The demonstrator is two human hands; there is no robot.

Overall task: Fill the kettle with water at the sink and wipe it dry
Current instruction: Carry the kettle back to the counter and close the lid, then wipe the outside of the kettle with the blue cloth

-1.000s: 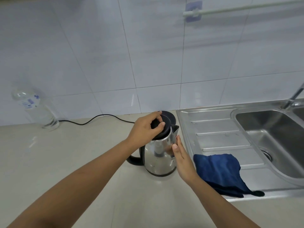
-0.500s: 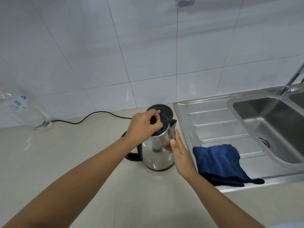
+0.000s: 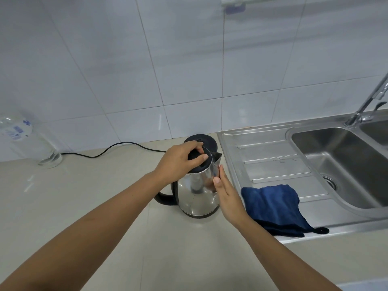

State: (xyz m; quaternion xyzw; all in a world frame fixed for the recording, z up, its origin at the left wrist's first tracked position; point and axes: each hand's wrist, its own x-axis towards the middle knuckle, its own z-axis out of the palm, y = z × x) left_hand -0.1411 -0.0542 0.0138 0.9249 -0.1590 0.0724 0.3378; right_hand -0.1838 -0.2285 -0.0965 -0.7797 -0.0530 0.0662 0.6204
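Little had moved since the earlier frames: both hands kept their stations on the kettle (image 3: 198, 191), and only the viewpoint had shifted slightly. It stood upright on the table (image 3: 84, 206), just near of its black base (image 3: 206, 140) and just left of the sink (image 3: 340, 164) drainer. The left hand (image 3: 178, 162) lay over the black lid (image 3: 201, 162), its fingers (image 3: 204, 157) clamped on the lid knob. The right hand (image 3: 226, 196) lay flat against the right wall of the steel body, fingers together and extended, steadying rather than gripping. The lid appeared seated; whether it had begun to lift could not be told. A blue cloth (image 3: 273, 208) lay on the drainer, near the kettle, and the tap (image 3: 369, 101) stood at the far right. A clear bottle (image 3: 27, 141) stood at far left, well apart. In my judgement the polished steel shell would be rigid but slippery, more so once wet, and noticeably heavier when filled. The black handle (image 3: 165, 198) at the left side was judged the proper place to take hold for carrying; the lid would need a firm pull against the steadying hand.
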